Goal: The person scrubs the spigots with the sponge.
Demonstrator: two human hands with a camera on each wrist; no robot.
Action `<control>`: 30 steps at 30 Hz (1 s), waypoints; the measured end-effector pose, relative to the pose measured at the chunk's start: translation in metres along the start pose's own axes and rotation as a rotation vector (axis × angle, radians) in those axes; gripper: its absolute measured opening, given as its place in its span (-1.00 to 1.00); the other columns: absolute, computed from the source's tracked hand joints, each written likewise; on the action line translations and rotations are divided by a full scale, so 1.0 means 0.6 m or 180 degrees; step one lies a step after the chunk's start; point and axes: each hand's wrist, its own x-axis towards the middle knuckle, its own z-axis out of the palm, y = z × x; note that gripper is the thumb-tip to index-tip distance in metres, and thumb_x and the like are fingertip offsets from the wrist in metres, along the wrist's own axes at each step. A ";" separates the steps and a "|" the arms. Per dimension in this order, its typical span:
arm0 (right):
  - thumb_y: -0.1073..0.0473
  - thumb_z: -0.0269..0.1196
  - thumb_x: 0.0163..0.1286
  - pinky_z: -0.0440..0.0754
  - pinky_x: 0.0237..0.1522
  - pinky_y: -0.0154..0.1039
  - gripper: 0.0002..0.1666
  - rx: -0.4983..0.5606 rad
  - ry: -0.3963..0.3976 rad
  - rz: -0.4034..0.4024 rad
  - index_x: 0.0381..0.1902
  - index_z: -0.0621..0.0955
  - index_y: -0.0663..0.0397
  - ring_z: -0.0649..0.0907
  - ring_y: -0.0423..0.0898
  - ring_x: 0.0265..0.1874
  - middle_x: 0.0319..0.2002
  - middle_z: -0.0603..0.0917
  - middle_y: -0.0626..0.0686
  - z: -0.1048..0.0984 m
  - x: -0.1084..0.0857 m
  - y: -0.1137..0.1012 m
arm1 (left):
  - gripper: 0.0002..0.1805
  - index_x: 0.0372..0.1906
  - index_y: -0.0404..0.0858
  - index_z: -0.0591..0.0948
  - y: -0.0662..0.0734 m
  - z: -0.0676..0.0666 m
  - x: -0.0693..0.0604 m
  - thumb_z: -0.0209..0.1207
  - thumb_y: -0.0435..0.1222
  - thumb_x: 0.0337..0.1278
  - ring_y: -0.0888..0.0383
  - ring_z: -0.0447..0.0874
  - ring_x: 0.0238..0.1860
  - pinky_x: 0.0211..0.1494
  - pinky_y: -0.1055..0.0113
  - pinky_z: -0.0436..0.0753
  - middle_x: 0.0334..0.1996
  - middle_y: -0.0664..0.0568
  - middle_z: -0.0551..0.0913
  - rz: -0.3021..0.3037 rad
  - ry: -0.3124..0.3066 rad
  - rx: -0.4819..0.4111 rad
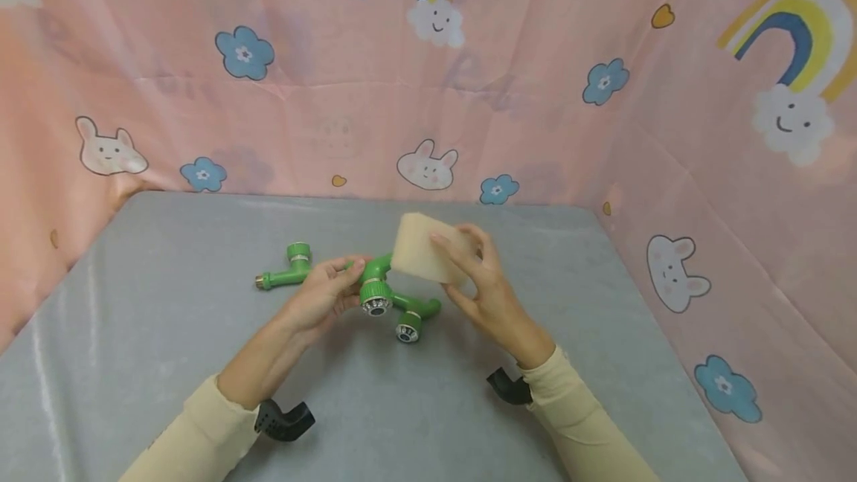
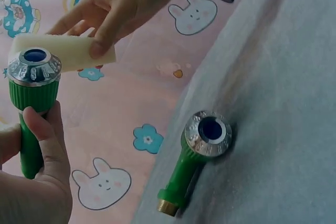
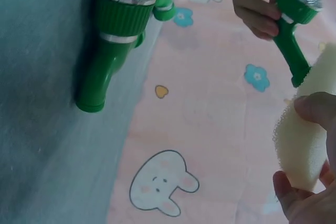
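Left hand (image 1: 326,290) curled round a green tap (image 1: 376,290), up off the grey table (image 1: 187,348); right hand (image 1: 487,288) pinching a cream sponge (image 1: 423,250) at its spout, seemingly touching! Second tap (image 1: 294,272) lies left, third tap (image 1: 410,324) to the right.

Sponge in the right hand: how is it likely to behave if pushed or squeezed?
The sponge is probably light and squashy, judging by its porous, ragged edge in the right wrist view. Its broad flat faces suggest it would slide rather than roll.
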 end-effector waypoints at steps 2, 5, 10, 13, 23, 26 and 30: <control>0.53 0.37 0.16 0.56 0.20 0.31 -0.16 -0.0051 0.0027 -0.0052 0.38 0.48 -0.05 0.43 0.28 0.26 0.35 0.24 0.35 -0.002 0.003 0.001 | -0.68 0.19 -0.32 0.49 0.001 0.000 0.001 -0.02 -0.21 0.57 0.37 0.70 -0.24 -0.15 0.54 0.65 -0.25 0.26 0.77 -0.0063 -0.0071 -0.0112; 0.53 0.38 0.15 0.54 0.22 0.32 -0.14 -0.0108 0.0052 -0.0110 0.39 0.48 -0.08 0.41 0.28 0.27 0.34 0.25 0.35 -0.003 0.006 0.004 | -0.72 0.13 -0.25 0.53 0.007 -0.003 -0.001 -0.02 -0.20 0.57 0.37 0.71 -0.23 -0.11 0.55 0.66 -0.26 0.26 0.78 -0.0071 -0.0094 -0.0189; 0.53 0.39 0.16 0.63 0.14 0.24 -0.14 -0.0225 0.0009 -0.0058 0.40 0.48 -0.09 0.41 0.29 0.27 0.34 0.26 0.34 -0.005 0.004 0.015 | -0.76 0.07 -0.22 0.55 0.020 -0.016 -0.007 0.01 -0.19 0.55 0.36 0.73 -0.25 -0.13 0.53 0.67 -0.30 0.23 0.79 -0.0055 -0.0026 -0.0204; 0.53 0.37 0.18 0.69 0.05 0.17 -0.16 -0.0249 -0.0030 0.0175 0.40 0.49 -0.06 0.43 0.30 0.24 0.34 0.27 0.33 -0.009 -0.001 0.024 | -0.75 0.10 -0.23 0.52 0.026 -0.027 -0.008 0.00 -0.19 0.56 0.36 0.73 -0.29 -0.20 0.53 0.65 -0.33 0.24 0.79 -0.0080 0.0029 -0.0106; 0.50 0.45 0.06 0.69 0.01 0.21 -0.11 -0.0368 0.0396 -0.0634 0.36 0.47 0.00 0.43 0.33 0.19 0.28 0.28 0.41 0.005 0.001 -0.012 | -0.73 0.07 -0.14 0.51 0.005 -0.021 -0.001 -0.13 -0.11 0.62 0.41 0.69 -0.24 -0.18 0.61 0.65 -0.20 0.23 0.74 -0.0179 -0.0569 -0.0675; 0.55 0.46 0.04 0.71 0.02 0.19 -0.10 -0.0498 0.0339 -0.0631 0.33 0.50 -0.06 0.42 0.32 0.22 0.29 0.28 0.37 0.008 -0.001 -0.014 | -0.72 0.03 -0.17 0.55 0.003 -0.017 -0.001 -0.11 -0.13 0.62 0.40 0.71 -0.28 -0.20 0.60 0.67 -0.24 0.20 0.74 -0.0198 -0.0780 -0.0692; 0.58 0.46 0.04 0.72 0.04 0.16 -0.13 -0.0592 0.0268 -0.0446 0.30 0.53 -0.04 0.42 0.31 0.24 0.29 0.29 0.34 0.006 -0.004 -0.001 | -0.73 -0.01 -0.21 0.54 0.001 -0.017 -0.002 -0.12 -0.16 0.62 0.39 0.70 -0.31 -0.24 0.61 0.65 -0.26 0.17 0.74 -0.0282 -0.0746 -0.0730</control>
